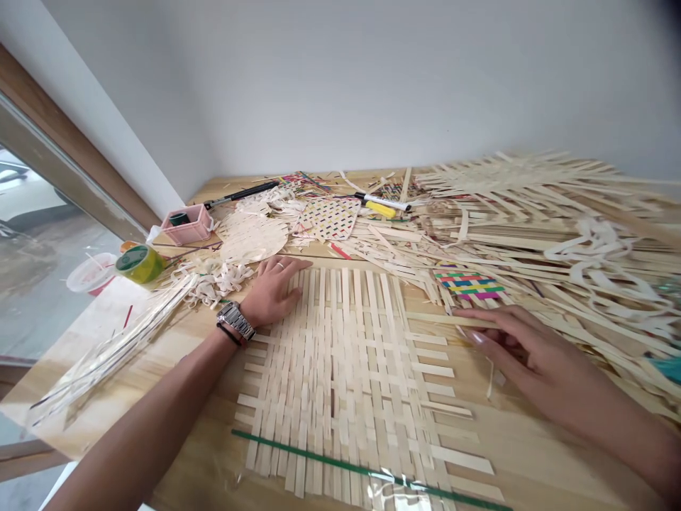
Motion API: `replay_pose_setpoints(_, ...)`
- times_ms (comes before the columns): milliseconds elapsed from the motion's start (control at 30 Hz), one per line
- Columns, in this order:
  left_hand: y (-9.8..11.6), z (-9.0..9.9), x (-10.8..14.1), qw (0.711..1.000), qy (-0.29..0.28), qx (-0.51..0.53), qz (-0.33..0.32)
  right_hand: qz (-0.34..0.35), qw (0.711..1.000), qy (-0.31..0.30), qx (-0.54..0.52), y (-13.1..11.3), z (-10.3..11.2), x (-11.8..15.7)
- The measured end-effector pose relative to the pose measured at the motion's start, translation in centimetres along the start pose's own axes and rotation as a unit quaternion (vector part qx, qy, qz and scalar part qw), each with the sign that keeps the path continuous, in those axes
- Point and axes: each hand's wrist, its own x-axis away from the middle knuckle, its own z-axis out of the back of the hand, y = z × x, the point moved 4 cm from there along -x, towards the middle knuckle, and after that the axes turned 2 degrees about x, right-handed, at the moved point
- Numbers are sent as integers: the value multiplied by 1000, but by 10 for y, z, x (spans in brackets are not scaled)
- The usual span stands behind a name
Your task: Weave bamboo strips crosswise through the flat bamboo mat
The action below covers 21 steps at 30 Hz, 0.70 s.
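A mat of pale woven strips (335,376) lies on the wooden table, its loose ends sticking out at the sides and the far edge. Across its near part runs a thin green strip (319,460). My left hand (274,291), with a watch at the wrist, rests at the mat's far left corner, fingers spread on the strips. On the right, my right hand (508,341) pinches the end of a pale strip (430,319) between thumb and forefinger; this strip reaches leftward into the far part of the mat.
Piles of loose strips (511,227) cover the back and right. A colourful woven piece (471,285), a dotted woven square (327,218), a yellow cutter (380,209), a pink basket (186,226) and a yellow-green tub (141,264) stand or lie around the mat.
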Motion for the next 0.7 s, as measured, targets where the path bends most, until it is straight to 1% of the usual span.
replay_pose_setpoints(367, 2, -3, -2, 999, -21, -44, 10, -1, 1000, -2, 17, 0, 0, -1)
replay_pose_setpoints(700, 3, -2, -2, 999, -27, -41, 5, -4, 1000, -1, 14, 5, -2, 1)
